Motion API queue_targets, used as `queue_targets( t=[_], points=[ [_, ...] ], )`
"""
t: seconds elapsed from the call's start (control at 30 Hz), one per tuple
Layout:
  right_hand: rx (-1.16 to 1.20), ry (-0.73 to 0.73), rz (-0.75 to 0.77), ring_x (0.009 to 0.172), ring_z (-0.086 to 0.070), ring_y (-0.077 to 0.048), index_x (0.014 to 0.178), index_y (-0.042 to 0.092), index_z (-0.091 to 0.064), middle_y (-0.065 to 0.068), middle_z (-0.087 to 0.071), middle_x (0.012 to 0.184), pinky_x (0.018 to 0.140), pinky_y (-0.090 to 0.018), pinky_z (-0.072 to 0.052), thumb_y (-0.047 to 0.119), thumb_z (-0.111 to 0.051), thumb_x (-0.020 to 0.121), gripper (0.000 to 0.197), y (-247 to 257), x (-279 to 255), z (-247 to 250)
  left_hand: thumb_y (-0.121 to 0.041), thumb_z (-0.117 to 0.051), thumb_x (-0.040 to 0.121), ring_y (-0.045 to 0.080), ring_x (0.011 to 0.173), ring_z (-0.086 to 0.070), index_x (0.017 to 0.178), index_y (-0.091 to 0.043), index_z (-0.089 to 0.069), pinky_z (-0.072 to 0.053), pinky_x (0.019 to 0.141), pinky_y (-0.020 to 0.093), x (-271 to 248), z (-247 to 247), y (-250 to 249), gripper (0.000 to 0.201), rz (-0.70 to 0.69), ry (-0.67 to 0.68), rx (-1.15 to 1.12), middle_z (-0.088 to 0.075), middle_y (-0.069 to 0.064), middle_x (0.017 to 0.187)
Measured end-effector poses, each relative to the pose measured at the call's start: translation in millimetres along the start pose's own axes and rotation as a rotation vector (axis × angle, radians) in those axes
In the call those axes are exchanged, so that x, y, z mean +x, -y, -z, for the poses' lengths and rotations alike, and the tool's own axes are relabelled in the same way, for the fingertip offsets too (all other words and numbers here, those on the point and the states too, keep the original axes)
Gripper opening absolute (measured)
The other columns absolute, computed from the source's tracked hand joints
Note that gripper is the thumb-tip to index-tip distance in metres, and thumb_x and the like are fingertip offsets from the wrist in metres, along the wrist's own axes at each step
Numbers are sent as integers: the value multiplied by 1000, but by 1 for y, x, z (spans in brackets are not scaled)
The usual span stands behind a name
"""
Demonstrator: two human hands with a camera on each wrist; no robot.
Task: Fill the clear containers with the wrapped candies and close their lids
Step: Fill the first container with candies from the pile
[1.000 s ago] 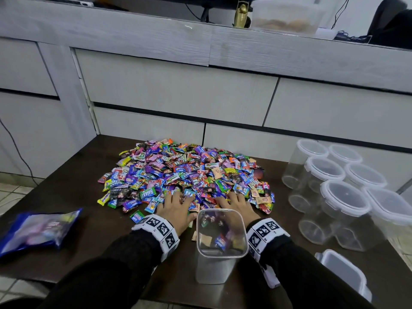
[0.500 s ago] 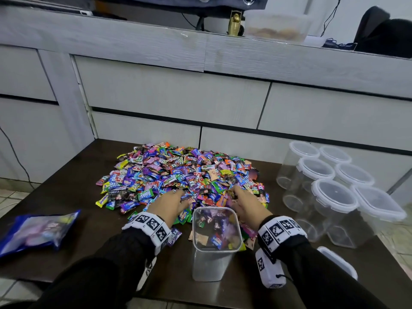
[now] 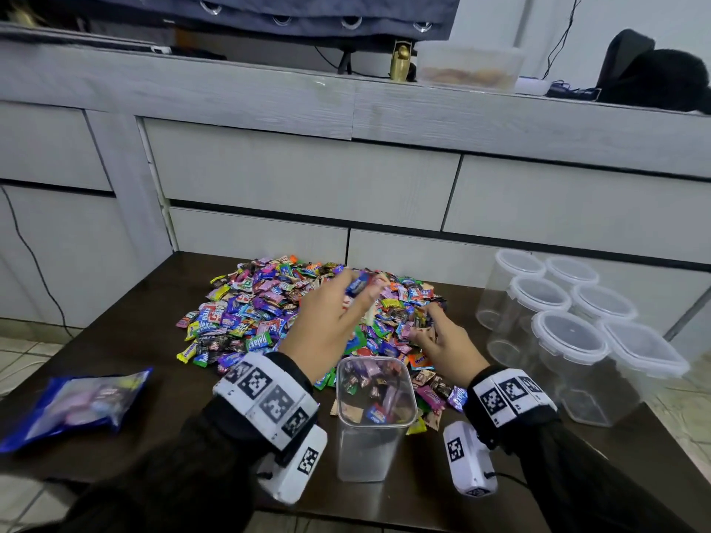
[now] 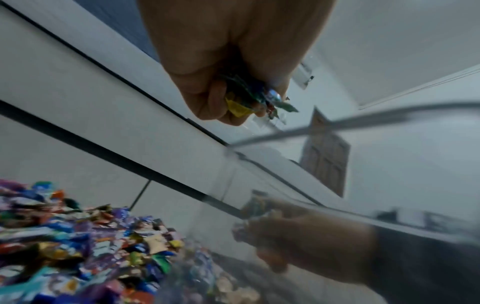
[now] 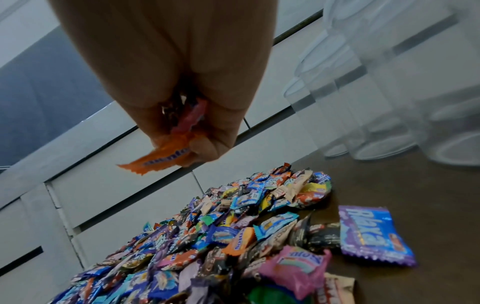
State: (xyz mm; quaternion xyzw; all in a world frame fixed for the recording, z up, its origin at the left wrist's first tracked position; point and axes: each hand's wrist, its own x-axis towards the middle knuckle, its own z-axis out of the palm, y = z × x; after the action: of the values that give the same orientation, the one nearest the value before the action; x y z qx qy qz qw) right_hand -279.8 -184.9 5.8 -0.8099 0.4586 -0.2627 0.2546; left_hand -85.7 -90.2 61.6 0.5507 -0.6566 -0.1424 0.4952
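A big pile of wrapped candies (image 3: 265,313) lies mid-table. In front of it stands an open clear container (image 3: 375,421), partly filled with candies. My left hand (image 3: 356,292) is lifted above the pile, left of the container, and grips a bunch of candies (image 4: 249,100). My right hand (image 3: 425,321) hovers lower, just behind the container's right side, and grips its own candies, an orange one (image 5: 166,154) sticking out. Both fists are curled around their loads.
Several empty clear containers with lids (image 3: 558,328) stand grouped at the table's right. A blue candy bag (image 3: 77,405) lies at the left edge. Grey drawer fronts (image 3: 307,178) rise right behind the dark table (image 3: 115,336).
Both hands were flat on the pile's near edge, then closed around candies. Now they have lifted off the pile with candies in them, the left one higher.
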Motion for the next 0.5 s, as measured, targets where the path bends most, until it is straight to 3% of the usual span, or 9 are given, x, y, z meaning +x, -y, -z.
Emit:
queue_targets(
  t=[0.07, 0.13, 0.2, 0.3, 0.5],
  points=[
    [16, 15, 7, 49, -36, -9, 107, 19, -41, 3, -43, 58, 48, -22, -29, 25, -53, 96, 18, 2, -2, 0, -48, -45, 98, -6, 58, -49, 98, -16, -56, -35, 53, 12, -9, -11, -9, 33, -21, 57, -1, -53, -12, 74],
    [46, 35, 17, 49, -39, -10, 106, 20, -41, -1, -48, 60, 50, -24, -31, 24, -53, 96, 16, 5, -6, -1, -50, -44, 98, -7, 75, -52, 105, -20, -57, -37, 63, 13, -19, -23, -12, 34, -22, 133, 8, -57, -12, 88],
    [57, 43, 23, 50, -43, -10, 106, 21, -42, -7, -53, 64, 51, -27, -33, 22, -52, 96, 15, 7, -10, -1, -50, -43, 98, 0, 89, -54, 111, -20, -56, -43, 75, 21, -28, -31, -10, 35, -26, 192, 35, -58, -11, 100],
    [67, 43, 24, 37, -35, -4, 106, 23, -40, 5, -41, 53, 42, -17, -25, 18, -53, 96, 18, 7, -15, -3, -49, -44, 98, 3, 94, -51, 114, -20, -54, -41, 81, 22, -28, -33, -6, 35, -62, 241, 103, -52, -12, 103],
    [57, -3, 23, 38, -36, -4, 105, 16, -42, 8, -33, 46, 41, -17, -27, 11, -54, 94, 17, 5, -23, -3, -41, -48, 100, 6, 97, -48, 114, -18, -53, -38, 84, 24, -14, -31, -2, 28, -140, 371, 155, -50, -8, 107]
  ],
)
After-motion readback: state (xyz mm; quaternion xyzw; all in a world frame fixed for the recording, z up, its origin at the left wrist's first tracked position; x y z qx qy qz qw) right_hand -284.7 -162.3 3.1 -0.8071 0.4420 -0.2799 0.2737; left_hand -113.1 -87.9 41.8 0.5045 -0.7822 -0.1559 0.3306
